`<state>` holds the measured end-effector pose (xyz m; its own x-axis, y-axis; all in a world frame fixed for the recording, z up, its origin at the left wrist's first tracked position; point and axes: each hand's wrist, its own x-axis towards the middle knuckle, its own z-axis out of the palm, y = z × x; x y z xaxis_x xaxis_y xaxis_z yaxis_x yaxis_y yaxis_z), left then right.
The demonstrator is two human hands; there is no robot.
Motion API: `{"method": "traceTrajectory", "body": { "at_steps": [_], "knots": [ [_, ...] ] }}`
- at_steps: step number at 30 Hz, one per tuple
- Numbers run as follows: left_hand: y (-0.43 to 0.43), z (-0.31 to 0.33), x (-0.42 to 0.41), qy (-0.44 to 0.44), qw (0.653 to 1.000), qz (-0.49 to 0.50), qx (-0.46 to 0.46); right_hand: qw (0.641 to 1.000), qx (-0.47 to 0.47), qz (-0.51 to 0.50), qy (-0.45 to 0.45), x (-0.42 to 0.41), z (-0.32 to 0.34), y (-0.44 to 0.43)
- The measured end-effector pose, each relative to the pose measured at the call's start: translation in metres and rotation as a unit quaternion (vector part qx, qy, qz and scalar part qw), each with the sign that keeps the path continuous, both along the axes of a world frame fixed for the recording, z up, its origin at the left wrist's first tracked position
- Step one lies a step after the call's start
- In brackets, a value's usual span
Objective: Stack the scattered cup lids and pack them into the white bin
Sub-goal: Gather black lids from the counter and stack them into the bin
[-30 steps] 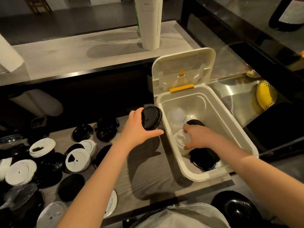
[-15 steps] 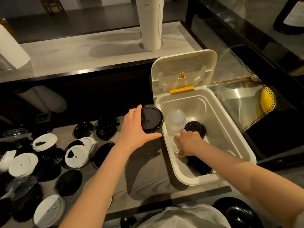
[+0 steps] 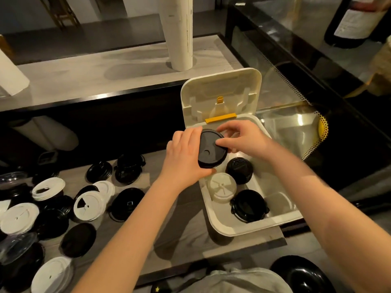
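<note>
Black lid stack [image 3: 212,149] held tilted above the near-left corner of the white bin [image 3: 213,215], sip hole turned toward the camera. Left hand [image 3: 186,157] clamped on the stack from its 9 o'clock side, thumb under the lower rim, fingers over the top edge. Right hand [image 3: 243,138] closed on the same stack from 3 o'clock, thumb pressed on its face, fingertips pinching the far rim. Number of lids in the stack not discernible.

Bin open, hinged cover [image 3: 220,92] upright at 12 o'clock. On the bin floor: a black stack [image 3: 239,170] at centre, a translucent white stack [image 3: 222,187] toward 8 o'clock of it, a larger black stack [image 3: 248,206] at 6 o'clock. Floor at 3 o'clock bare.

Scattered lids [image 3: 88,205], black, white and clear, spread over the wooden counter [image 3: 186,235] at 9 o'clock of the bin, most still unstacked; task judged well short of complete.

Likely failure modes: fanning or spilling of the tilted stack if the two-handed pinch loosens before levelling; toppling of the stacks below if lowered onto their rims instead of bare floor; snagging on the bin's left wall, directly beneath.
</note>
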<state>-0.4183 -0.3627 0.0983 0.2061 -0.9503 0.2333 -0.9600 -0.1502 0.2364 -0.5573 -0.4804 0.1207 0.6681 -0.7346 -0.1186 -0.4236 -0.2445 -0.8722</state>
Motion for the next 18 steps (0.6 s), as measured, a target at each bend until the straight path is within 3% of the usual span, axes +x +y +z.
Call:
{"method": "traceTrajectory", "body": {
  "at_steps": [4, 7, 9, 13, 18],
  "knots": [
    [-0.007, -0.001, -0.008, -0.014, 1.000, -0.020, 0.018, 0.998, 0.051, 0.004, 0.025, -0.008, 0.002, -0.010],
    [-0.006, -0.008, -0.008, 0.017, 0.999, -0.008, 0.050, 0.998, 0.004, -0.044, 0.049, -0.016, -0.002, -0.023],
    [-0.004, -0.017, -0.005, 0.029, 0.996, 0.005, 0.085, 0.992, -0.047, -0.042, 0.112, -0.025, -0.002, -0.031],
    [0.004, -0.036, 0.000, 0.046, 0.988, 0.017, 0.146, 0.928, -0.098, 0.122, 0.337, -0.037, -0.014, -0.029],
    [0.007, -0.043, -0.001, 0.064, 0.984, 0.024, 0.165, 0.882, -0.040, 0.199, 0.425, -0.037, -0.056, -0.020]
  ]
}}
